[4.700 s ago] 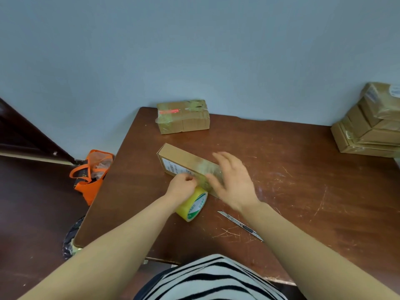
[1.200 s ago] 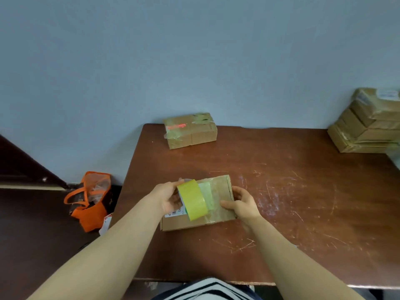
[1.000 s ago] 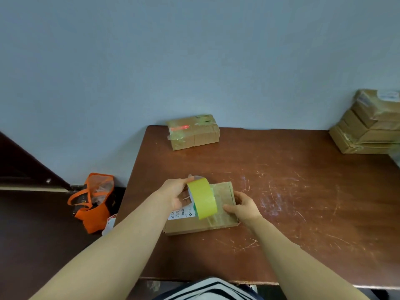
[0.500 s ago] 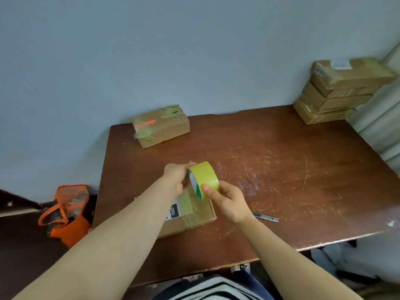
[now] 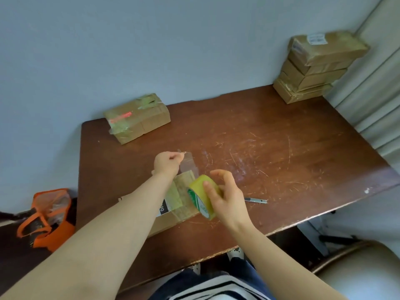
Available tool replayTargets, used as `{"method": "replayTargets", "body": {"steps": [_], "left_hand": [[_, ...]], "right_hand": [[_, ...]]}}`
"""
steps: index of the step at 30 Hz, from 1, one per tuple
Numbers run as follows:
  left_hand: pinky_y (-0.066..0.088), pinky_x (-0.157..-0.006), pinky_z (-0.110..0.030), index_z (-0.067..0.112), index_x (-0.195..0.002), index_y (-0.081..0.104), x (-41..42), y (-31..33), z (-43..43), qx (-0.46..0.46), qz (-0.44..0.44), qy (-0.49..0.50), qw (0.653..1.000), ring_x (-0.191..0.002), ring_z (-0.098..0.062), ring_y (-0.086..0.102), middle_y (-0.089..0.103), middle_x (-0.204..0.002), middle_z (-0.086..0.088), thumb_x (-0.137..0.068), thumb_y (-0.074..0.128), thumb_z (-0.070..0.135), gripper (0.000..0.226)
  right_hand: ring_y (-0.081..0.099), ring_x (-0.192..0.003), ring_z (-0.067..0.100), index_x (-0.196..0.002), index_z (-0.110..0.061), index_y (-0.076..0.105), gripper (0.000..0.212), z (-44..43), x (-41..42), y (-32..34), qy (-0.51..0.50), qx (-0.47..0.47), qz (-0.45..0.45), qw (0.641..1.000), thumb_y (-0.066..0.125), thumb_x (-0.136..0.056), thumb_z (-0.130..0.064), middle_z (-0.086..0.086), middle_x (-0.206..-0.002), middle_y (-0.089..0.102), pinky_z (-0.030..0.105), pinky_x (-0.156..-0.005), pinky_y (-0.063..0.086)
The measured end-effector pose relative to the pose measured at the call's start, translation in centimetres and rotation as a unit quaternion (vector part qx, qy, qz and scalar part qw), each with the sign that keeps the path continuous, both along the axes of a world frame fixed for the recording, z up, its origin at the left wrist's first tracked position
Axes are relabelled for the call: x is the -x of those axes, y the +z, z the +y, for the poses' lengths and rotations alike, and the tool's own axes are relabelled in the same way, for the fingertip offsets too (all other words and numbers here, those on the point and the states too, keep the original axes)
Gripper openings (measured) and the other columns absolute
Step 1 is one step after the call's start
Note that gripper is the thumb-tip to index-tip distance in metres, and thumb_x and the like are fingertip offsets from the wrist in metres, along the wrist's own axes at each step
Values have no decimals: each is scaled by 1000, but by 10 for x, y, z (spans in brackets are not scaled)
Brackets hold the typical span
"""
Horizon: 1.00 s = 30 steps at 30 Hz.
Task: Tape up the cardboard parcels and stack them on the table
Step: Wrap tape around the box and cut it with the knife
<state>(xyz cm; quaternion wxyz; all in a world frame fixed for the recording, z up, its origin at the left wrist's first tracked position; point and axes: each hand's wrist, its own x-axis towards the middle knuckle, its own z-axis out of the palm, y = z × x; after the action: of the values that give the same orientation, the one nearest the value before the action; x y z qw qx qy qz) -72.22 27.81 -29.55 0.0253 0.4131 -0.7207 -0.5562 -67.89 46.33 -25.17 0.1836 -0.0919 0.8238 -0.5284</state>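
The left hand is raised over the middle of the bench, its thumb and fingers pinching the free end of a clear strip of tape. The strip runs back toward the person to the yellow tape roll, which the right hand grips with the thumb laid across the outer face and the other fingers curled round the far side, the forefinger lifted a little. The roll is held on edge over the right end of a flat cardboard parcel. This parcel lies on the bench near the front edge, partly hidden under the left forearm, with pale tape already across its top and a printed label showing beside the arm. A box cutter lies on the bench just right of the right hand. At the far left corner sits a taped parcel with red print on top, and at the far right corner a stack of parcels stands against the wall. An orange bag sits on the floor left of the bench.
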Motion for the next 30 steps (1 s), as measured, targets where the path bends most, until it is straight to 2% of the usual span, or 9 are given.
{"method": "replayTargets", "body": {"steps": [3, 6, 11, 18, 21, 25, 27, 29, 30], "left_hand": [[30, -93, -35, 25, -91, 69, -4, -7, 1, 121, -62, -61, 989, -104, -25, 57, 68, -104, 1, -94, 54, 42, 22], [20, -83, -34, 30, -87, 61, -6, -11, 4, 163, -86, -67, 981, -104, -23, 55, 66, -105, 4, -95, 53, 43, 17], [23, -99, -39, 28, -92, 62, -9, -24, 5, 195, -108, -77, 972, -105, -21, 56, 67, -109, 4, -95, 53, 42, 17], [20, -98, -41, 26, -104, 66, -12, -33, 3, 235, -169, -120, 950, -106, -23, 55, 64, -112, 0, -97, 46, 42, 27], [20, -102, -42, 28, -110, 66, -9, -33, 1, 295, -228, -159, 914, -118, -26, 43, 51, -126, -6, -97, 43, 46, 32], [19, -105, -41, 23, -112, 65, -3, -33, -3, 295, -277, -180, 897, -123, -27, 28, 28, -138, -6, -94, 43, 53, 41], [20, -105, -42, 15, -129, 52, -1, -32, -3, 289, -283, -172, 898, -126, -28, 25, 20, -144, -8, -92, 46, 55, 55], [23, -104, -43, 8, -145, 26, -3, -28, -9, 281, -300, -133, 902, -129, -31, 25, 16, -147, -13, -87, 54, 57, 80], [25, -103, -43, 9, -144, 27, -5, -25, -14, 300, -284, -111, 904, -128, -32, 28, 21, -146, -15, -87, 57, 53, 78]], "right_hand": [[63, -77, 18, -106, -24, 46, 21, -7, -6, -1, -5, -29, 28, 999, 54, -94, -38, -11, -88, 62, 44, -67, 53], [59, -72, 16, -102, -26, 40, 20, -11, -7, -4, 6, -73, 46, 996, 53, -94, -40, -14, -79, 57, 37, -60, 50], [59, -75, 19, -100, -29, 34, 22, -17, -9, -8, 33, -120, 56, 991, 51, -94, -41, -9, -84, 57, 34, -58, 45], [57, -73, 17, -99, -30, 34, 20, -20, -4, -13, 37, -137, 37, 989, 51, -94, -39, -10, -83, 55, 33, -57, 44], [56, -72, 14, -98, -29, 35, 19, -22, -1, -15, 31, -134, 31, 990, 51, -94, -39, -13, -81, 54, 32, -56, 44], [55, -70, 10, -98, -28, 37, 18, -23, 0, -16, 28, -121, 27, 992, 52, -94, -38, -15, -77, 53, 35, -59, 48], [54, -68, 6, -99, -27, 38, 18, -24, 0, -16, 25, -112, 21, 993, 53, -94, -37, -17, -76, 52, 36, -61, 51], [54, -68, 5, -100, -27, 39, 18, -24, -1, -16, 24, -104, 12, 994, 54, -94, -36, -18, -77, 51, 37, -63, 53], [54, -69, 5, -100, -27, 39, 19, -23, -1, -16, 24, -103, 10, 994, 54, -94, -36, -18, -78, 51, 38, -64, 54]]}}
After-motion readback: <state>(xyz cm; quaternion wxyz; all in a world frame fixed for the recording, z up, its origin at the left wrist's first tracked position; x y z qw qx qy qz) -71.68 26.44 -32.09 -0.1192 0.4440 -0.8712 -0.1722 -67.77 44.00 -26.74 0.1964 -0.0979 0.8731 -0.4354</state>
